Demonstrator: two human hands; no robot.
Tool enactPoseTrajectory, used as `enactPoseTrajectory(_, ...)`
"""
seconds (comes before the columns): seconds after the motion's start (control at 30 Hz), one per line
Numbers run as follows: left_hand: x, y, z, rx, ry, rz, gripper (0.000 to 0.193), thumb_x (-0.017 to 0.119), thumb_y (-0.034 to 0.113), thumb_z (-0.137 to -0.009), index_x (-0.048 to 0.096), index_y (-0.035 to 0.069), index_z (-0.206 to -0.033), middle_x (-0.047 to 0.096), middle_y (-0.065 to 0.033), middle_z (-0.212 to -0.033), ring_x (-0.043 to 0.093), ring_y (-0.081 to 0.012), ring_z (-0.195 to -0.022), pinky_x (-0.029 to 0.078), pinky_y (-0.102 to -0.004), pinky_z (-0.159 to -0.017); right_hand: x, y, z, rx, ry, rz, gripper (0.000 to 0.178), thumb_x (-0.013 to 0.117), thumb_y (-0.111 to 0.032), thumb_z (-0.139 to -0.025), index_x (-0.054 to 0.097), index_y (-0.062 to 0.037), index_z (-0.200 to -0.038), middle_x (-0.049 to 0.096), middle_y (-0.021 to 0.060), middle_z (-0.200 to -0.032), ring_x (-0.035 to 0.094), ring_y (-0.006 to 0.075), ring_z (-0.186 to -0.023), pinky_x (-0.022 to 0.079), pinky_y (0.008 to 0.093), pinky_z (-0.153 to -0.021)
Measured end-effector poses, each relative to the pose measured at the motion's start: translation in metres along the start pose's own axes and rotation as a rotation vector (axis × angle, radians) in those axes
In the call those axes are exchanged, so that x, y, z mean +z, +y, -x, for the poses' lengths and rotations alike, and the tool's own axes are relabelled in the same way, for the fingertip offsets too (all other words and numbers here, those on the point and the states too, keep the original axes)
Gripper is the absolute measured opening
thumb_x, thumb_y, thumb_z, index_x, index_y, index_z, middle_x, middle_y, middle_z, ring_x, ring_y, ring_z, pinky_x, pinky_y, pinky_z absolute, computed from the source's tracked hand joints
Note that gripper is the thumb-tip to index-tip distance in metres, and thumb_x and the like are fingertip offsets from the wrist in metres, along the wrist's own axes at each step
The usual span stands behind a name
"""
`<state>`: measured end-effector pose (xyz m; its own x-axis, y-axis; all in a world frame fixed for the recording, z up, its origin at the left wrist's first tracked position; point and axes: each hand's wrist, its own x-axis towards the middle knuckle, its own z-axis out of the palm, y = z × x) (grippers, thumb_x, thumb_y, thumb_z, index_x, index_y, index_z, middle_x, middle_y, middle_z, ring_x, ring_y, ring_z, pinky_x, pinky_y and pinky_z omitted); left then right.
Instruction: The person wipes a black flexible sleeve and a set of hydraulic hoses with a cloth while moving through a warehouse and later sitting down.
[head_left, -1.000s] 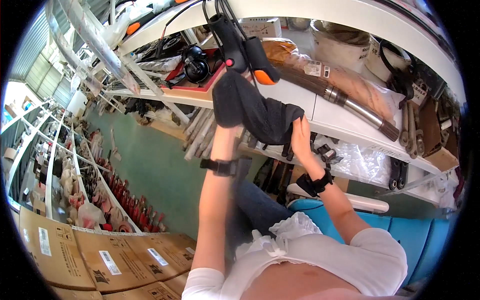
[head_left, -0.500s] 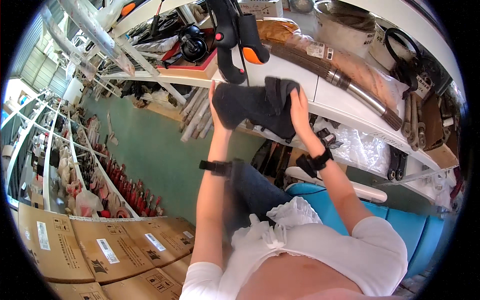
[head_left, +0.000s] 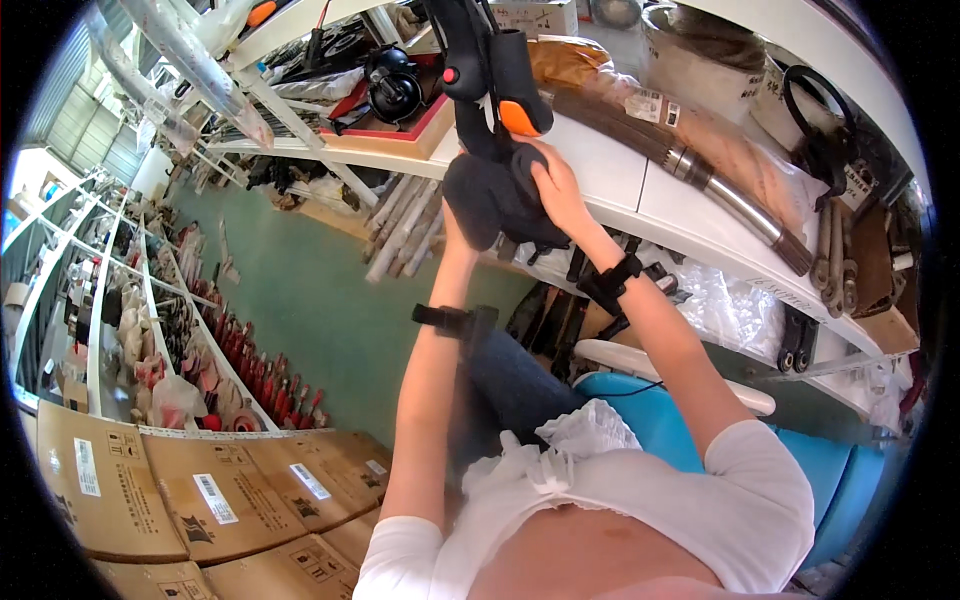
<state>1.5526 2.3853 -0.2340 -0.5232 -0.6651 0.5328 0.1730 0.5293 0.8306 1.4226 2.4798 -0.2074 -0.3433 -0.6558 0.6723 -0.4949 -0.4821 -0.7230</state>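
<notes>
Between my hands is a black padded fabric piece (head_left: 471, 200) with rounded ends, bent so that two pads face up. My left hand (head_left: 457, 232) grips its left side from below, with most of the fingers hidden behind the pad. Along the right pad lies the thumb of my right hand (head_left: 562, 195); its other fingers curl around the far edge. Just beyond, a black jointed device (head_left: 515, 75) with an orange tip and a red button hangs at the shelf edge, touching or overlapping the padded piece; I cannot tell which. Black straps circle both wrists.
A white shelf (head_left: 610, 165) spans the front, bearing a splined metal shaft (head_left: 700, 172) and a red-edged tray (head_left: 400, 130) with black earmuffs (head_left: 392, 90). Metal rods (head_left: 405, 225) lie underneath. Cardboard boxes (head_left: 250, 480) are at lower left, a blue seat (head_left: 640, 410) at right.
My hands have come closer together, the right one moving left and up. The padded piece, stretched between them before, is now turned and bunched, nearer the black device.
</notes>
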Motion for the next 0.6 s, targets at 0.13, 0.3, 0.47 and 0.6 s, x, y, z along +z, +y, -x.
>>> enactPoseTrajectory(0.13, 0.005, 0.015, 0.002, 0.134, -0.037, -0.246, 0.034, 0.053, 0.008, -0.080, 0.046, -0.001, -0.112, 0.056, -0.0070, -0.099, 0.053, -0.0145, -0.090, 0.042, -0.0257, -0.078, -0.002, 0.001, 0.003, -0.046, 0.042, 0.039, 0.035, 0.041, -0.003, -0.075, 0.052, -0.0008, -0.108, 0.052, 0.0139, -0.111, 0.046, 0.0296, -0.105, 0.032, 0.0341, -0.093)
enactPoseTrajectory(0.3, 0.016, 0.018, 0.010, -0.149, 0.074, 0.261, 0.024, 0.046, 0.010, -0.086, 0.049, -0.001, -0.108, 0.057, -0.0055, -0.095, 0.054, -0.0132, -0.085, 0.043, -0.0254, -0.074, 0.009, -0.004, 0.013, -0.135, 0.134, 0.101, 0.037, 0.043, 0.001, -0.071, 0.053, -0.0023, -0.107, 0.053, 0.0128, -0.110, 0.046, 0.0296, -0.104, 0.034, 0.0361, -0.092)
enactPoseTrajectory(0.47, 0.020, 0.032, 0.011, -0.307, 0.189, 0.689, 0.029, 0.036, 0.020, -0.092, 0.049, -0.001, -0.108, 0.057, -0.0061, -0.094, 0.056, -0.0130, -0.082, 0.046, -0.0251, -0.072, 0.010, -0.001, 0.016, -0.052, 0.063, 0.094, 0.038, 0.040, -0.001, -0.077, 0.048, 0.0002, -0.114, 0.047, 0.0125, -0.121, 0.041, 0.0284, -0.112, 0.028, 0.0342, -0.098)
enactPoseTrajectory(0.6, 0.018, 0.041, 0.010, -0.279, 0.107, 0.637, 0.033, 0.034, 0.023, -0.093, 0.045, 0.003, -0.116, 0.056, -0.0068, -0.099, 0.056, -0.0151, -0.086, 0.047, -0.0272, -0.075, 0.007, -0.005, 0.019, -0.002, -0.010, -0.071, 0.039, 0.037, -0.004, -0.081, 0.043, 0.0007, -0.119, 0.043, 0.0116, -0.126, 0.038, 0.0247, -0.117, 0.025, 0.0318, -0.100)
